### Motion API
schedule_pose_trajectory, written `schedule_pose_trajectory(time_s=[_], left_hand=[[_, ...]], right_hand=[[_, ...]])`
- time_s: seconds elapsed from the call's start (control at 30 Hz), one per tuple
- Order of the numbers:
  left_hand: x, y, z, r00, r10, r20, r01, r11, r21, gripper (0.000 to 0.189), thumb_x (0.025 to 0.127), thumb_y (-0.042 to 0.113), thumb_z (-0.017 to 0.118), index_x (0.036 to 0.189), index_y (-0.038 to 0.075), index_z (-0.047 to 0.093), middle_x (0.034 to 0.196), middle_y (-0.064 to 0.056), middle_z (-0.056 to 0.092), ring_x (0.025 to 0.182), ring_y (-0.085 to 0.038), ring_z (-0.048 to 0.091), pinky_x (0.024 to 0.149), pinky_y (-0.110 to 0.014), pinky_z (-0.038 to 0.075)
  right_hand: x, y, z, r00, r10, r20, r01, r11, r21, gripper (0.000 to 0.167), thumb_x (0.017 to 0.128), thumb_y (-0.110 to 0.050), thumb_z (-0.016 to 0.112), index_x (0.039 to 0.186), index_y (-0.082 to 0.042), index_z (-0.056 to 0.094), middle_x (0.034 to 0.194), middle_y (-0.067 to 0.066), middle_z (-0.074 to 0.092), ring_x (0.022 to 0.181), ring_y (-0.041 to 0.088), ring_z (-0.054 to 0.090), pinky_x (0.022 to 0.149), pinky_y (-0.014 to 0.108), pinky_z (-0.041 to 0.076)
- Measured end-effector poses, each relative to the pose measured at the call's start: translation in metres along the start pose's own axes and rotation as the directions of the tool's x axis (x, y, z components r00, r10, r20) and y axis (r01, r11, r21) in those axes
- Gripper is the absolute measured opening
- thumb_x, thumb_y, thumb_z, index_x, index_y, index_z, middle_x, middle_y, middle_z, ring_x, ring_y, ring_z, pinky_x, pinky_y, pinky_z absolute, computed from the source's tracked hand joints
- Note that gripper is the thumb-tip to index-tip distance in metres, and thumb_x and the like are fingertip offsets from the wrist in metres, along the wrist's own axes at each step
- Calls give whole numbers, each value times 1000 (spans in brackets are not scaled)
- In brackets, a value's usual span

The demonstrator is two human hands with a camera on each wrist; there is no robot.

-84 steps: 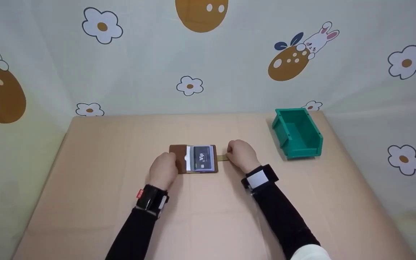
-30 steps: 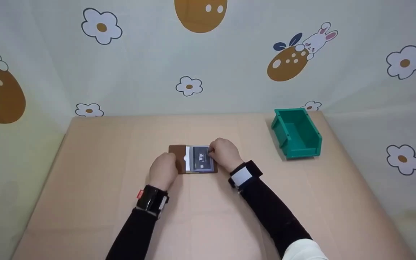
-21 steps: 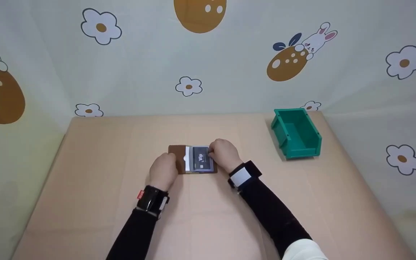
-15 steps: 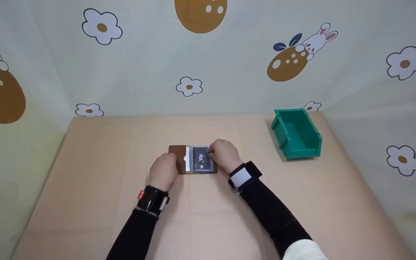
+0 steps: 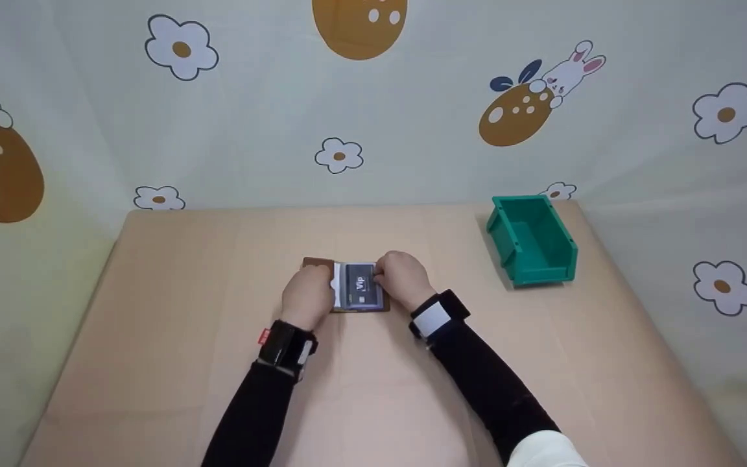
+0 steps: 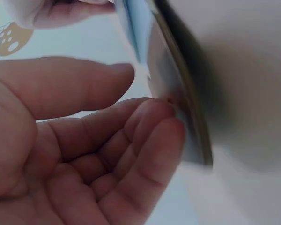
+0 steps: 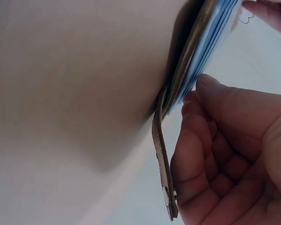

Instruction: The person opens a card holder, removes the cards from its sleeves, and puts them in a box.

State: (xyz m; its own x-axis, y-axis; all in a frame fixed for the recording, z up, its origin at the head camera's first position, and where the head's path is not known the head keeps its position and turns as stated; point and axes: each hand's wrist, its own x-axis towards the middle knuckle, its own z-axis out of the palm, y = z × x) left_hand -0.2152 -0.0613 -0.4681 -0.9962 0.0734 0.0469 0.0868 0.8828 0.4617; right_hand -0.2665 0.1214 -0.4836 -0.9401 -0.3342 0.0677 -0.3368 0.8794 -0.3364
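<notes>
A brown card holder lies spread out in the middle of the table, its clear sleeves showing a dark card marked "Vip". My left hand is over the left cover, hiding most of it. In the left wrist view its curled fingertips touch the cover's inner face, with the thumb apart from them. My right hand pinches at the right edge of the sleeves with thumb and forefinger. The strap sticks out beside its fingers in the right wrist view.
A green plastic bin stands at the table's back right. Behind the table hangs a pale curtain printed with flowers and rabbits. Each wrist wears a black band.
My right hand has gone from the strap leftward to the sleeves' edge, then stayed there. Lately my left hand has shifted right and a little away, from the cover's outer edge onto its inner face.
</notes>
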Motion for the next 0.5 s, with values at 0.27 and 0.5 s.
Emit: schedule_pose_trajectory(time_s=[0.27, 0.5], left_hand=[[13, 12, 10, 998, -55, 35, 57, 997, -47, 15, 90, 3, 57, 96, -3, 69, 96, -17, 70, 89, -31, 67, 80, -46, 52], [18, 11, 19, 983, -150, 103, 158, 985, -73, 14, 86, 6, 59, 94, 1, 70, 96, -12, 70, 78, -25, 60, 73, -43, 52]], right_hand=[[0, 0, -1, 999, -33, -21, 32, 999, -13, 4, 83, -10, 78, 84, -6, 78, 87, 4, 72, 83, 21, 67, 77, 36, 53], [-1, 1, -1, 998, -43, -37, 43, 999, 7, 4, 81, -9, 79, 84, -7, 78, 87, 5, 73, 81, 22, 67, 76, 37, 53]])
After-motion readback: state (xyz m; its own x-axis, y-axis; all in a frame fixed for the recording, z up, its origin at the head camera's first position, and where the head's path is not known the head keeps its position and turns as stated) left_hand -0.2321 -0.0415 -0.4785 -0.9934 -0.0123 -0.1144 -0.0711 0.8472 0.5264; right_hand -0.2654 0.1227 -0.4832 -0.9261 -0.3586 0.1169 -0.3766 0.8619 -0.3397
